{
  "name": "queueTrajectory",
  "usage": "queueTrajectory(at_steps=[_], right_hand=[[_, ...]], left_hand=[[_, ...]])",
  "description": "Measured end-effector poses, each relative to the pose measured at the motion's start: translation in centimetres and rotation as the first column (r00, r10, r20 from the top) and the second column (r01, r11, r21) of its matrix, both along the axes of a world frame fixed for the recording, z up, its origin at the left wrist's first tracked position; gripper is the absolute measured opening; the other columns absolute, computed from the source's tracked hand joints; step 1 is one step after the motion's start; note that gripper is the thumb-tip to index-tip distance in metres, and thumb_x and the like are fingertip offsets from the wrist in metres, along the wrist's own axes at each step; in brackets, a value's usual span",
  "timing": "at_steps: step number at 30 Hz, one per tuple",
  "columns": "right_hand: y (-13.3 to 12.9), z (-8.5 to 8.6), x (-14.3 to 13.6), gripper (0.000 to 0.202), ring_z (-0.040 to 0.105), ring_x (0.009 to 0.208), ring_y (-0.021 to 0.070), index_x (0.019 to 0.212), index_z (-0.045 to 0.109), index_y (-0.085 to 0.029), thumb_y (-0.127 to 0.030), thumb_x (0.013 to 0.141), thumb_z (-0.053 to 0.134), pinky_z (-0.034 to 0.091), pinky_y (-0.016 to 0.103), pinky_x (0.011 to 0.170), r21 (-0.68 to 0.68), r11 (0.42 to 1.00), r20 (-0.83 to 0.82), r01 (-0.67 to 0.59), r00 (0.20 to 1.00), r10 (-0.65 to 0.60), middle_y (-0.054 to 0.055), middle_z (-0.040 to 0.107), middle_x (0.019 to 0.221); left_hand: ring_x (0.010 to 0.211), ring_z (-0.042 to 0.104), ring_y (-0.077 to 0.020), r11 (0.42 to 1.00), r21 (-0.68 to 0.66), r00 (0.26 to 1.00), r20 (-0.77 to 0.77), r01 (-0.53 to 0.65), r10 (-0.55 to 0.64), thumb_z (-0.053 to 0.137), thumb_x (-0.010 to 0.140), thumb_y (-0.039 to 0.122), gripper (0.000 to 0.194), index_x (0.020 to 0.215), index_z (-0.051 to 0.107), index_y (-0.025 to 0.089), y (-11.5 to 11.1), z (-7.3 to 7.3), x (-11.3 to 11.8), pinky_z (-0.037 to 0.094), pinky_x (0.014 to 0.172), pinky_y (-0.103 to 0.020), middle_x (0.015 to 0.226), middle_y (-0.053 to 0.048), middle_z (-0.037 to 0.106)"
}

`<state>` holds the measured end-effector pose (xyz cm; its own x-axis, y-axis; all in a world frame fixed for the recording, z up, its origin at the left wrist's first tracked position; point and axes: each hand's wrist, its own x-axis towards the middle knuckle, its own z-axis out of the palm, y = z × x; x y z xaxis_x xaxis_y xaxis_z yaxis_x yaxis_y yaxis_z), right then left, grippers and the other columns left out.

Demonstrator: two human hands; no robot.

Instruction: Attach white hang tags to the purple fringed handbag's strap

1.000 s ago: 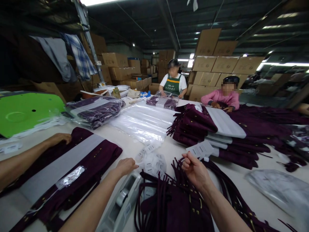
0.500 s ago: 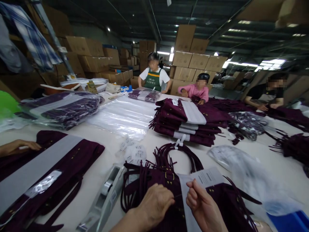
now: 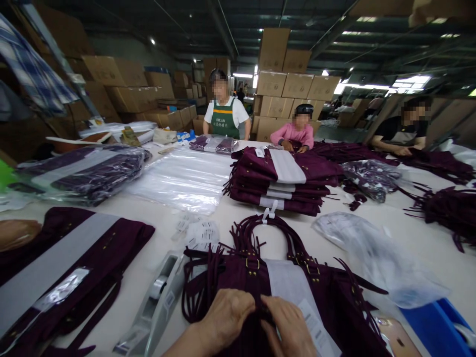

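Note:
A dark purple fringed handbag (image 3: 256,270) lies in front of me, with a pale paper band (image 3: 282,275) round its body and its looped handles (image 3: 277,230) pointing away. My left hand (image 3: 228,315) is closed in a pinch over the bag's front. Close beside it, my right hand (image 3: 288,322) is curled with fingertips against the dark front; what the fingers pinch is hidden. A white printed card (image 3: 314,320) lies just right of my right hand, on the band.
A tape dispenser (image 3: 158,297) stands to the left, beside another banded purple bag (image 3: 85,258) with another person's hand (image 3: 18,233) on it. Stacked bags (image 3: 260,181), clear plastic sleeves (image 3: 182,178), a blue bin (image 3: 433,322) and a phone (image 3: 397,339) surround me. Several co-workers are across the table.
My right hand has come down and left from its raised pinch to meet my left hand at the bag's front. The printed card has shifted lower. The other person's hand has moved left.

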<state>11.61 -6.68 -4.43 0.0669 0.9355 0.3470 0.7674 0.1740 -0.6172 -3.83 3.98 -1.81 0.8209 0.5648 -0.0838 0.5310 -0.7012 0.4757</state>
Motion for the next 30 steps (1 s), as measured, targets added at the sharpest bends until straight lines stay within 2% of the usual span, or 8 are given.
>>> queueTrajectory(at_steps=[2, 5, 10, 16, 19, 22, 25, 30], right_hand=[[1.4, 0.3, 0.4, 0.017, 0.061, 0.066, 0.0137, 0.093, 0.060, -0.025, -0.028, 0.086, 0.045, 0.049, 0.021, 0.061, -0.018, 1.000, 0.007, -0.021, 1.000, 0.021, 0.000, 0.065, 0.073], [2.6, 0.9, 1.0, 0.022, 0.060, 0.060, 0.0130, 0.083, 0.059, -0.024, -0.032, 0.088, 0.039, 0.044, 0.021, 0.056, -0.174, 0.982, -0.092, 0.072, 0.992, -0.090, -0.001, 0.063, 0.069], [4.3, 2.2, 2.2, 0.026, 0.062, 0.067, 0.0210, 0.076, 0.058, -0.023, -0.031, 0.088, 0.036, 0.038, 0.028, 0.058, -0.440, 0.858, 0.195, 0.266, 0.961, -0.198, 0.002, 0.065, 0.070], [5.4, 3.4, 2.5, 0.029, 0.063, 0.069, 0.0223, 0.071, 0.057, -0.022, -0.022, 0.088, 0.033, 0.029, 0.028, 0.054, -0.556, 0.756, 0.451, 0.346, 0.889, -0.076, 0.005, 0.067, 0.072], [5.9, 3.4, 2.1, 0.029, 0.063, 0.069, 0.0225, 0.073, 0.058, -0.020, -0.018, 0.088, 0.033, 0.028, 0.029, 0.053, -0.556, 0.758, 0.483, 0.342, 0.875, -0.041, 0.007, 0.067, 0.073], [7.1, 3.3, 1.2, 0.027, 0.063, 0.070, 0.0219, 0.077, 0.059, -0.019, -0.018, 0.088, 0.034, 0.028, 0.028, 0.054, -0.549, 0.780, 0.436, 0.301, 0.899, -0.041, 0.007, 0.067, 0.075], [8.6, 3.2, 0.1, 0.025, 0.063, 0.072, 0.0202, 0.079, 0.060, -0.020, -0.020, 0.087, 0.036, 0.029, 0.028, 0.054, -0.552, 0.793, 0.346, 0.257, 0.936, -0.062, 0.006, 0.068, 0.077], [9.2, 3.4, 0.1, 0.021, 0.062, 0.075, 0.0208, 0.084, 0.060, -0.019, -0.020, 0.085, 0.039, 0.032, 0.029, 0.061, -0.551, 0.800, 0.320, 0.236, 0.946, -0.059, 0.006, 0.068, 0.080]], left_hand=[[0.065, 0.057, -0.0113, 0.997, -0.064, 0.999, 0.009, -0.051, 0.052, 0.040, 0.086, 0.022, 0.023, 0.074, 0.059, 0.019, 0.9, 0.6, 0.1, 0.036, 0.058, -0.020, 0.071, 0.001, 0.063], [0.068, 0.055, -0.0106, 0.975, -0.167, 0.986, 0.049, -0.150, 0.160, 0.040, 0.085, 0.024, 0.025, 0.072, 0.060, 0.019, 3.0, 1.2, 0.1, 0.038, 0.063, -0.020, 0.071, 0.002, 0.061], [0.087, 0.053, -0.0160, 0.899, -0.190, 0.918, -0.028, -0.394, 0.396, 0.038, 0.081, 0.014, 0.026, 0.082, 0.064, 0.015, 6.6, 0.3, 1.8, 0.040, 0.082, -0.027, 0.086, -0.006, 0.060], [0.081, 0.055, -0.0146, 0.824, -0.321, 0.875, -0.036, -0.467, 0.482, 0.046, 0.065, 0.002, 0.027, 0.077, 0.067, 0.015, 7.8, -1.4, 4.5, 0.043, 0.078, -0.026, 0.083, -0.005, 0.061], [0.077, 0.056, -0.0110, 0.792, -0.400, 0.862, 0.008, -0.462, 0.507, 0.046, 0.061, 0.000, 0.032, 0.080, 0.066, 0.015, 7.7, -1.6, 4.4, 0.045, 0.072, -0.022, 0.084, -0.002, 0.062], [0.075, 0.056, -0.0098, 0.770, -0.504, 0.849, 0.124, -0.392, 0.513, 0.047, 0.058, -0.002, 0.034, 0.081, 0.066, 0.015, 7.6, -1.7, 4.0, 0.046, 0.070, -0.022, 0.102, -0.003, 0.060], [0.081, 0.056, -0.0107, 0.823, -0.491, 0.891, 0.182, -0.284, 0.416, 0.049, 0.059, -0.002, 0.033, 0.081, 0.066, 0.016, 7.7, -1.9, 3.8, 0.044, 0.076, -0.023, 0.101, -0.002, 0.060], [0.083, 0.055, -0.0168, 0.972, -0.070, 0.974, -0.014, -0.225, 0.224, 0.047, 0.076, 0.013, 0.019, 0.076, 0.065, 0.019, 7.5, -1.7, 3.4, 0.041, 0.074, -0.029, 0.081, -0.003, 0.061]])
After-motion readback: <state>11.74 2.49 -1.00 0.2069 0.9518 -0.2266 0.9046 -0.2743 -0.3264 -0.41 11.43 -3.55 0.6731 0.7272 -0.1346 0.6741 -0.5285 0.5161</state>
